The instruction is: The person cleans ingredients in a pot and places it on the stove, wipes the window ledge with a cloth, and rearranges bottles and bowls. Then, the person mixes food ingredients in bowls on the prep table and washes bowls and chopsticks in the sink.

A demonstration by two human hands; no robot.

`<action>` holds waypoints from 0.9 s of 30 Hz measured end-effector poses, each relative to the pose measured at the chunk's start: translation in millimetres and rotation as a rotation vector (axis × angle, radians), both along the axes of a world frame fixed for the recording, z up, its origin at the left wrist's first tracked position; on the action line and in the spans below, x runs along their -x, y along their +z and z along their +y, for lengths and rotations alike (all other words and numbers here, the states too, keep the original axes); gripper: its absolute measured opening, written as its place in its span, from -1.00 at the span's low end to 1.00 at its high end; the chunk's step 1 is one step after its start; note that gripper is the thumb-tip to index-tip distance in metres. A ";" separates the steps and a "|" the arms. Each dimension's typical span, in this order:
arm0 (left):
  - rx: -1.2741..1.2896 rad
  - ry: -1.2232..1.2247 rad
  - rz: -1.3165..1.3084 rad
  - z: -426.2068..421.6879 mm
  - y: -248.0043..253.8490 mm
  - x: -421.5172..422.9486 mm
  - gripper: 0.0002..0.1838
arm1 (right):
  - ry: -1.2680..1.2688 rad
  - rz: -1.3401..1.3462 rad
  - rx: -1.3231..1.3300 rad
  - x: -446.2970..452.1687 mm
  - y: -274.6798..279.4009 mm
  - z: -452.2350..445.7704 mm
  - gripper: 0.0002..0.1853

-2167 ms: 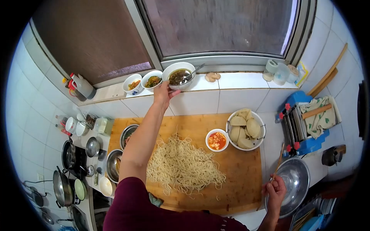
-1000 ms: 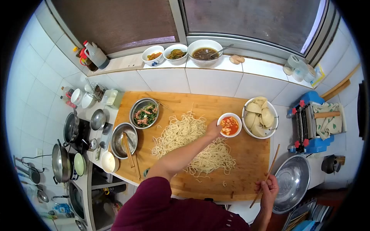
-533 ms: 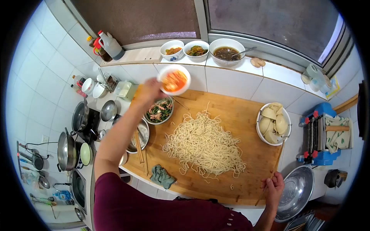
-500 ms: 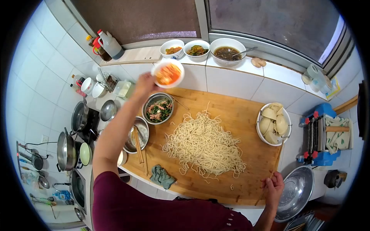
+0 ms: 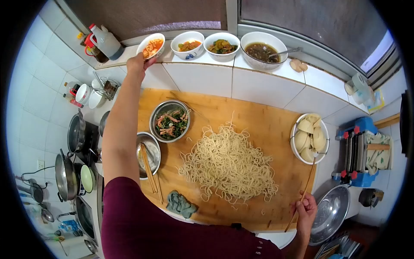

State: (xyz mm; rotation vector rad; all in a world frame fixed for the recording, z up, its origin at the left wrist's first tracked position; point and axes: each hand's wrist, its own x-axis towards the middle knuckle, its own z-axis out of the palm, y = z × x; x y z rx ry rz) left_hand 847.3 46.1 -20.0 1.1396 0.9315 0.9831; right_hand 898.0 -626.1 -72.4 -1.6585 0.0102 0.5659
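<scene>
On the tiled window ledge, my left hand [image 5: 139,65] grips the near edge of a small white bowl [image 5: 161,51] of orange-red food [image 5: 152,46] that looks like kimchi. To its right stand a white bowl [image 5: 186,54] of orange-green food and another bowl [image 5: 221,56] of dark green vegetables. My right hand [image 5: 305,210], at the board's right front corner, is closed around a long thin wooden stick [image 5: 308,176]. The stick's far end reaches the rim of a white bowl [image 5: 295,148] of pale dough-like pieces. Between my hands, a heap of noodles [image 5: 228,164] covers the board [image 5: 258,113].
A metal bowl [image 5: 188,129] of greens and pink strips sits on the board, near a second metal bowl [image 5: 158,160] and chopsticks [image 5: 148,170]. A green cloth [image 5: 181,204] lies at the front edge. Bottles [image 5: 108,43] stand left, a pasta machine [image 5: 355,151] right.
My left hand has carried the bowl of orange-red food up and left, from above the board to the ledge. My right hand keeps hold of the stick in nearly the same place.
</scene>
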 end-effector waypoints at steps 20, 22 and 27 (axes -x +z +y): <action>-0.007 -0.250 0.075 -89.4 -2.4 62.6 -0.61 | 0.061 0.010 -0.115 23.4 -1.1 1.7 -0.71; -0.030 -0.399 0.182 -143.2 -17.4 100.3 -0.60 | 0.092 0.018 -0.148 20.7 -6.9 -3.2 -0.72; 0.167 -0.487 0.445 -338.1 -45.2 191.0 -0.59 | 0.190 0.154 -0.218 21.6 -20.2 -23.5 -0.72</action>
